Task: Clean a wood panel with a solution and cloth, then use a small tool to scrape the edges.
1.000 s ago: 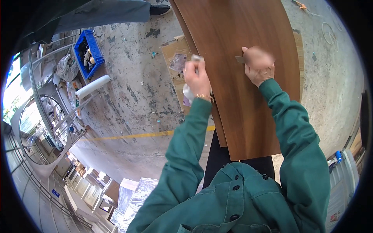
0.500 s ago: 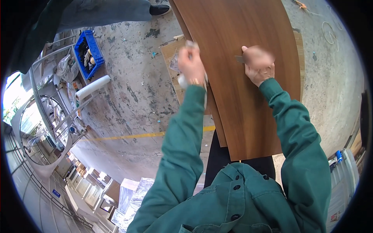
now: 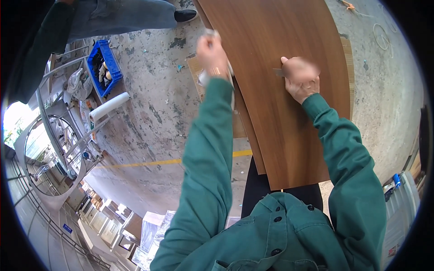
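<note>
Left hand [image 3: 211,55] pinches white material [image 3: 209,32]; right hand [image 3: 302,79] clamps grey blade [image 3: 278,72]; blue sign [image 3: 67,228] unreadable.

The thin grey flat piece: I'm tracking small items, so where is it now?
In the head view, the thin grey flat piece juts left from the right hand, over the wide brown board, right of the picture's centre.

I see smooth brown panels [image 3: 289,135] with a wood-grain face and a soft, satiny sheen, over matt cardboard [image 3: 194,67]. The thin blade [image 3: 279,72] in the right hand [image 3: 302,79] looks like dull metal. The green jacket [image 3: 244,244] is matt, creased cloth. To the left, the crate [image 3: 115,67] looks like blue plastic, the white roll [image 3: 110,106] smooth and faintly glossy; the concrete floor [image 3: 153,81] is rough and scuffed.
</note>
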A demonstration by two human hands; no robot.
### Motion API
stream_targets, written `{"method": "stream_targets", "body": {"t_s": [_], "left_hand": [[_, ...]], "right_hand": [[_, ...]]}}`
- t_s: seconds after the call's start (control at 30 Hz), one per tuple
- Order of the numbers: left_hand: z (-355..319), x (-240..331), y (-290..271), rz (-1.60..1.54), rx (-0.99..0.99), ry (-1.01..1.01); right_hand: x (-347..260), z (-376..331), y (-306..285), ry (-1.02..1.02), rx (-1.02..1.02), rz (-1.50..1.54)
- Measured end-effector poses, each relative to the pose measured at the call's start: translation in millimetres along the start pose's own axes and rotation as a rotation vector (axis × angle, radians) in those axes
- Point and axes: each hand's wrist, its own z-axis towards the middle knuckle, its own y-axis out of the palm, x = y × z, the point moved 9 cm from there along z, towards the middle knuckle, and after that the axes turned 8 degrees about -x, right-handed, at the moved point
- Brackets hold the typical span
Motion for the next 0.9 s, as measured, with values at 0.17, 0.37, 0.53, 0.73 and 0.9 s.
{"method": "stream_targets", "body": {"t_s": [0.17,0.37,0.53,0.73,0.9], "left_hand": [[1.8,-5.1,4.5,0.091,0.008,0.004],[-69.7,-15.1,-2.2,0.081,-0.039,-0.048],[30.2,7.4,5.1,0.074,0.012,-0.029],[-66.4,-7.9,1.1,0.088,-0.047,0.007],[-5.6,8.0,3.0,0.157,-0.008,0.026]], "right_hand": [[4.8,-2.3,7.0,0.012,-0.051,0.006],[3.1,-5.6,2.1,-0.006,0.012,-0.016],[0.3,-0.4,1.6,-0.007,0.019,-0.02],[7.7,-7.8,2.2,0.009,0.0,0.0],[3.4,-3.2,1.9,-0.002,0.011,-0.013]]}}
